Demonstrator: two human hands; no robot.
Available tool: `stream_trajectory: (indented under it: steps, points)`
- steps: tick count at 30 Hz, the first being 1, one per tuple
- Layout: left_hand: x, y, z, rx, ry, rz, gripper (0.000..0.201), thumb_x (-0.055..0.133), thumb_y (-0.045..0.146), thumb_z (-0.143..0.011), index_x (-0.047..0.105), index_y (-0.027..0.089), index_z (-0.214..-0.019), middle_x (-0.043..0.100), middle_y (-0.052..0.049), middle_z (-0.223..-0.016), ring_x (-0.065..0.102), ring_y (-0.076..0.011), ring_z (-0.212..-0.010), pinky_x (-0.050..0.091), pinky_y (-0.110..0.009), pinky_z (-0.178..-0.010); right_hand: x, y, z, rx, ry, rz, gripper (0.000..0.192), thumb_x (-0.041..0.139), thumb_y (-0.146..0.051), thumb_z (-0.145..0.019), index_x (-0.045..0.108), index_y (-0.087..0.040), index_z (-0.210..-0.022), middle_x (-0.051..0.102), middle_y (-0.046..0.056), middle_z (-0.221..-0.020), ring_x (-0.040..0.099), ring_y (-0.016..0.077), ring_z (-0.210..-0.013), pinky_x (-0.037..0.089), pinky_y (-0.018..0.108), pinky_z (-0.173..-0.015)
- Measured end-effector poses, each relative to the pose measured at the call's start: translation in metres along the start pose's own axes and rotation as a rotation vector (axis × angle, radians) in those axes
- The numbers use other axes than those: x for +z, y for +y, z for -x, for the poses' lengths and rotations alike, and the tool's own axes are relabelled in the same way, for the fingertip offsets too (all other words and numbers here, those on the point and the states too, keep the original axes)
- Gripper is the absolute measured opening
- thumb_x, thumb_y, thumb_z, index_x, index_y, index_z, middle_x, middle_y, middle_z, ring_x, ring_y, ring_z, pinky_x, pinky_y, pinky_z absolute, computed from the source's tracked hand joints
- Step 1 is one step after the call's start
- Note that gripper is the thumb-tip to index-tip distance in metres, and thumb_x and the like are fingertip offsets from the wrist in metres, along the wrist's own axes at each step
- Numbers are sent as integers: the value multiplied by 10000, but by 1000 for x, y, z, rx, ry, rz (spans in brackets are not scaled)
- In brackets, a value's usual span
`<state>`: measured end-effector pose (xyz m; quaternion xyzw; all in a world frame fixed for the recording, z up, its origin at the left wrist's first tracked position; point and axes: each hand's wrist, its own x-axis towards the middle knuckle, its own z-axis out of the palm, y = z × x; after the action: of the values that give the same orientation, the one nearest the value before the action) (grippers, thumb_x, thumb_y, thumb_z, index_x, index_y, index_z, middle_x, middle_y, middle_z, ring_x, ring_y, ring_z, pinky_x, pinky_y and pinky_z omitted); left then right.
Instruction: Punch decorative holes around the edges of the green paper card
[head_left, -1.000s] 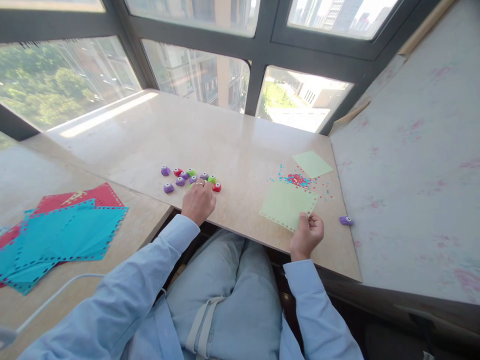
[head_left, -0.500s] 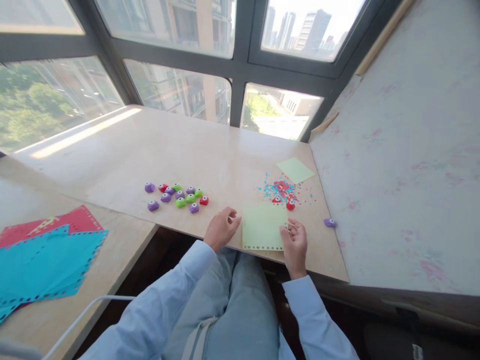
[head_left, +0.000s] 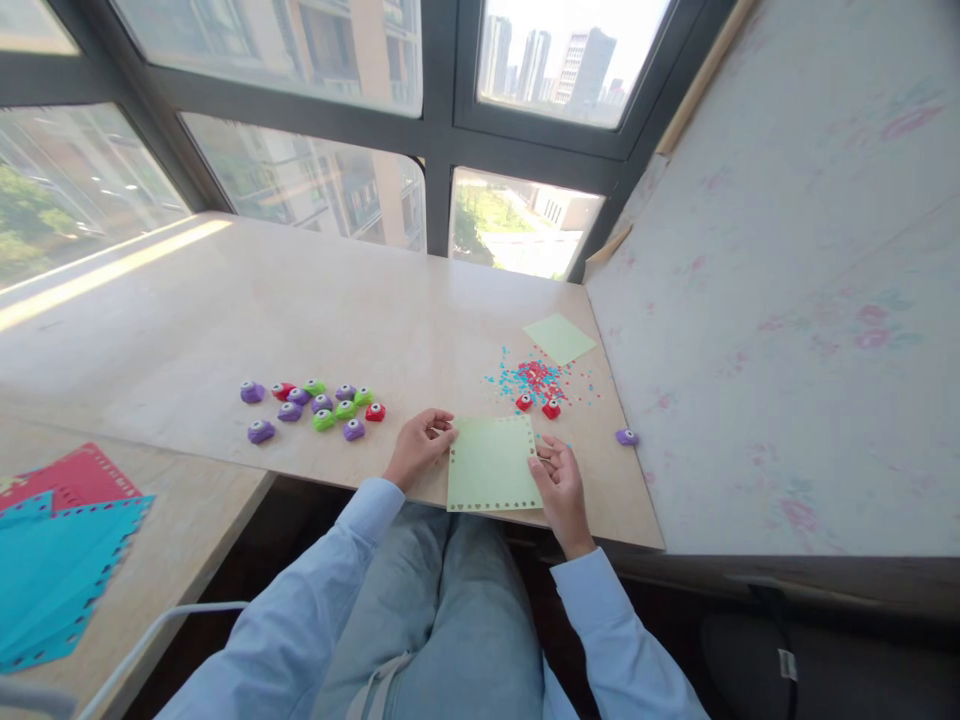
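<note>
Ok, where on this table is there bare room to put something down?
The wide stretch of table behind the row of punches, up to the window, is bare. So is the gap between the punches and the confetti pile. It is crowded on the right: green sheet between both hands, two red punches, a second sheet.
</note>
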<state>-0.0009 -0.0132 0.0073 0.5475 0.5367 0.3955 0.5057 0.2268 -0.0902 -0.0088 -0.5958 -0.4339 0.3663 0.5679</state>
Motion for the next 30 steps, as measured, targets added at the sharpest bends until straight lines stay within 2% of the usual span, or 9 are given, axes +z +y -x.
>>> stream_trajectory:
  steps: [2, 6, 10, 12, 15, 20, 22, 26, 30]
  points:
    - [-2, -2, 1, 40, -30, -12, 371, 671, 392, -725, 622, 144, -997, 646, -45, -834, 596, -129, -610, 438, -211, -445, -4, 1, -1, -29, 18, 14, 470, 662, -464, -807, 550, -182, -1166, 708, 126, -1028, 698, 211, -901, 587, 376, -804]
    - [-3, -6, 2, 112, 2, -82, 325, 641, 400, -757, 639, 154, -969, 669, -45, -835, 590, -128, -606, 458, -230, -501, -20, 4, -1, -80, 33, 83, 401, 656, -443, -818, 578, -185, -1115, 693, 117, -1046, 677, 213, -960, 569, 405, -873]
    - [-2, -9, 3, 199, -1, -230, 235, 617, 373, -784, 673, 174, -896, 685, -20, -778, 564, -118, -579, 460, -243, -563, -38, 3, -8, -99, 64, 165, 388, 639, -424, -814, 586, -177, -1109, 671, 120, -1080, 656, 209, -963, 562, 376, -826]
    - [-1, -9, 4, 215, -3, -267, 223, 610, 365, -788, 680, 180, -891, 687, -13, -764, 564, -120, -576, 459, -248, -574, -45, -1, -20, -109, 73, 251, 409, 620, -406, -812, 586, -170, -1145, 666, 119, -1099, 644, 192, -883, 553, 347, -751]
    - [-1, -9, 5, 224, 1, -290, 206, 602, 351, -789, 680, 188, -889, 688, -5, -753, 568, -121, -573, 464, -251, -584, -52, -10, -47, -137, 78, 437, 403, 600, -372, -794, 623, -150, -1129, 672, 118, -1094, 563, 137, -643, 520, 346, -696]
    - [0, -9, 6, 234, -7, -353, 184, 588, 341, -805, 674, 199, -885, 679, 0, -721, 580, -133, -597, 459, -255, -600, -50, -19, -97, -216, 22, 686, 383, 636, -364, -750, 697, -140, -1055, 671, 113, -1013, 543, 152, -639, 484, 364, -757]
    - [0, -10, 6, 238, -7, -381, 181, 586, 338, -813, 676, 202, -892, 677, -1, -715, 585, -138, -609, 455, -257, -605, -45, -19, -110, -255, -14, 741, 331, 689, -361, -722, 717, -157, -981, 677, 89, -924, 570, 182, -731, 467, 353, -794]
    - [0, -12, 6, 240, 5, -385, 180, 588, 340, -820, 680, 206, -897, 671, 1, -698, 588, -141, -607, 455, -258, -604, -36, -15, -117, -295, -56, 837, 176, 692, -306, -741, 723, -197, -876, 677, 67, -870, 587, 198, -816, 446, 323, -792]
    - [0, -13, 5, 228, 26, -352, 188, 587, 348, -823, 680, 202, -896, 663, 2, -687, 584, -142, -601, 454, -254, -592, -38, -17, -108, -313, -49, 880, 204, 613, -316, -817, 704, -191, -950, 675, 73, -933, 601, 200, -807, 460, 337, -778]
